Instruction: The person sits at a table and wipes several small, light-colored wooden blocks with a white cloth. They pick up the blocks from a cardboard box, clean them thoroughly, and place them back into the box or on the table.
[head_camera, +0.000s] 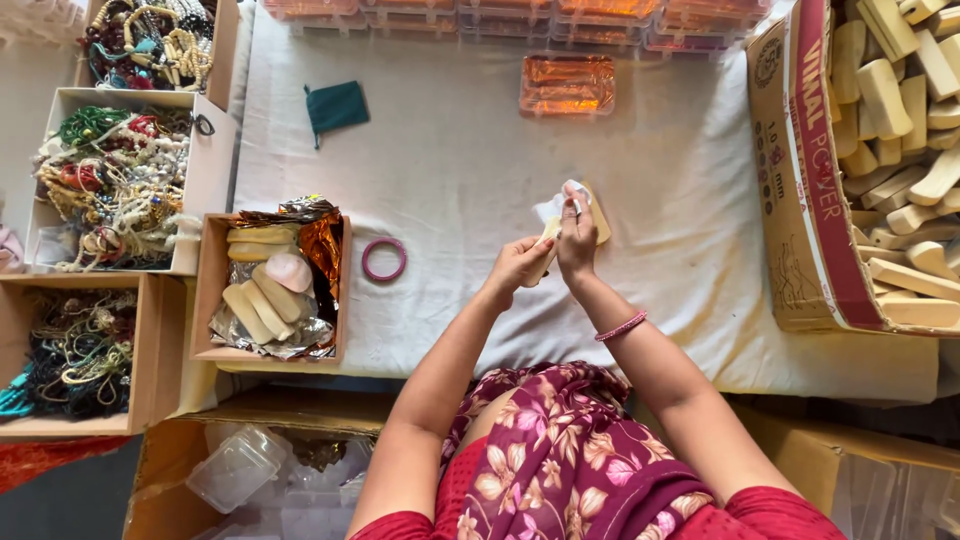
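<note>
Above the white cloth-covered table, near its middle: my left hand grips a pale flat wooden piece; my right hand pinches white wrapping on it. Best kept taut, corners folded flat. Pink ring lies left.

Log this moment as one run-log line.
left hand: holds pale wooden piece | right hand: pinches white cloth on it | pink ring: on sheet, left | box of wooden pieces: right

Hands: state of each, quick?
Left hand: closed on the wooden piece.
Right hand: closed, pinching a white cloth against the piece.
</note>
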